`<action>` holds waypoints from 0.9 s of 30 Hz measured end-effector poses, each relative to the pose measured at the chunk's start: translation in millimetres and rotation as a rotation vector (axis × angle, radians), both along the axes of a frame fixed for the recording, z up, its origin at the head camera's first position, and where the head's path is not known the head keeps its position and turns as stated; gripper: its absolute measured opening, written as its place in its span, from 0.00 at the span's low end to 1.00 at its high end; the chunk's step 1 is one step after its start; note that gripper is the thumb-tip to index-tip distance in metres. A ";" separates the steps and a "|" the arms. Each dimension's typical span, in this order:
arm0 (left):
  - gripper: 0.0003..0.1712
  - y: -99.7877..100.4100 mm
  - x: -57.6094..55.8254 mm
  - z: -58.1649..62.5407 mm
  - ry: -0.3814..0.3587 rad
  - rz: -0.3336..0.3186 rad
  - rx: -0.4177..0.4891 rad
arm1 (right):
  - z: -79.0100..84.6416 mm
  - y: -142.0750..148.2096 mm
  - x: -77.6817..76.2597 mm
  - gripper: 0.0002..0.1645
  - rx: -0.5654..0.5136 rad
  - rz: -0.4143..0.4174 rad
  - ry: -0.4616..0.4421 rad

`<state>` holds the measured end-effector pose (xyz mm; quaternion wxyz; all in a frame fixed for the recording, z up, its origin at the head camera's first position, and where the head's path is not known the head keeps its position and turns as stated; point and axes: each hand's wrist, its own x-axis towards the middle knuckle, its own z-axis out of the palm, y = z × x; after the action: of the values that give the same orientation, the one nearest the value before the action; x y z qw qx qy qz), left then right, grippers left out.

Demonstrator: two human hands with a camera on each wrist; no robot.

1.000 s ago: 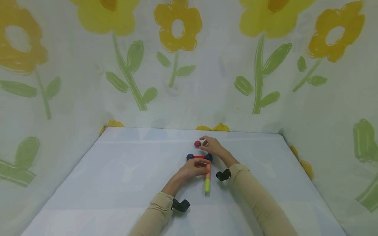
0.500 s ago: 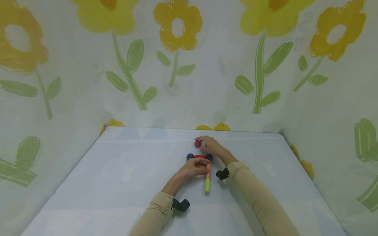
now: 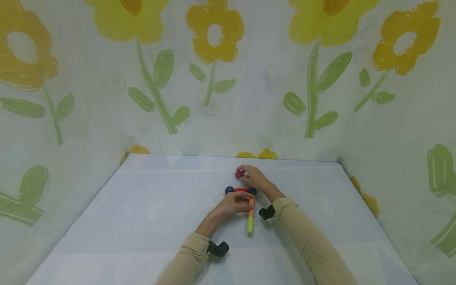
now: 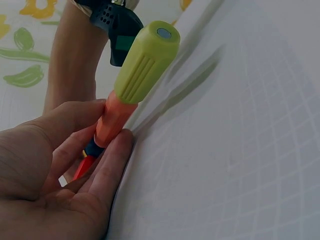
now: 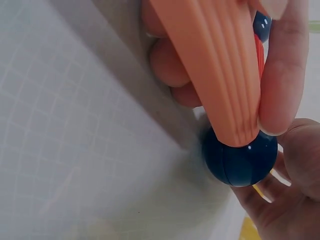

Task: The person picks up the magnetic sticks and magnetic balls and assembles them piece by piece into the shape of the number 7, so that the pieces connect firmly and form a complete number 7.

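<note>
In the head view my left hand [image 3: 230, 204] pinches the orange part [image 3: 251, 206] of a magnetic building stick, whose other half is yellow-green [image 3: 250, 225]. The left wrist view shows a round metal disc in its free yellow-green end [image 4: 147, 60]. Its orange end meets a navy ball [image 5: 240, 159]. From that ball a red stick [image 3: 240, 190] leads left to a second navy ball [image 3: 229, 190]. Beyond them my right hand [image 3: 257, 178] holds a red ball [image 3: 238, 174] between thumb and fingers. The wrist views hide the red ball.
The pieces lie on a white table [image 3: 149, 221] with a faint pattern. Its far edge meets a cloth backdrop [image 3: 249, 99] printed with yellow flowers. Black wrist cameras sit at the left cuff [image 3: 218, 248] and the right cuff [image 3: 267, 212].
My right hand's fingers have closed in from beside the red ball to around it. The left hand and the joined pieces stay practically where they were.
</note>
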<state>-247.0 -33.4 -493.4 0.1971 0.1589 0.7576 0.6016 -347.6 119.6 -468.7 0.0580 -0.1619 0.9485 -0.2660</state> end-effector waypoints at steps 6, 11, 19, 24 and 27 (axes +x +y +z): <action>0.22 0.2 0.1 0.3 0.009 -0.004 -0.005 | 1.4 1.3 3.5 0.25 0.000 -0.007 0.015; 0.22 0.6 0.3 1.0 0.001 -0.005 0.004 | 6.7 6.7 8.2 0.25 -0.013 -0.010 0.043; 0.22 1.6 1.2 3.8 -0.008 0.003 -0.016 | 9.0 18.7 12.9 0.26 -0.034 -0.015 0.081; 0.22 1.6 1.3 3.7 -0.004 0.009 -0.022 | 10.2 23.9 16.7 0.26 -0.068 -0.013 0.109; 0.22 1.4 1.3 4.0 0.002 0.011 -0.024 | 12.1 26.2 20.4 0.26 -0.078 -0.021 0.123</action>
<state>-245.7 -32.0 -489.5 0.1950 0.1528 0.7659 0.5934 -327.2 145.8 -456.6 -0.0094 -0.1702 0.9408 -0.2928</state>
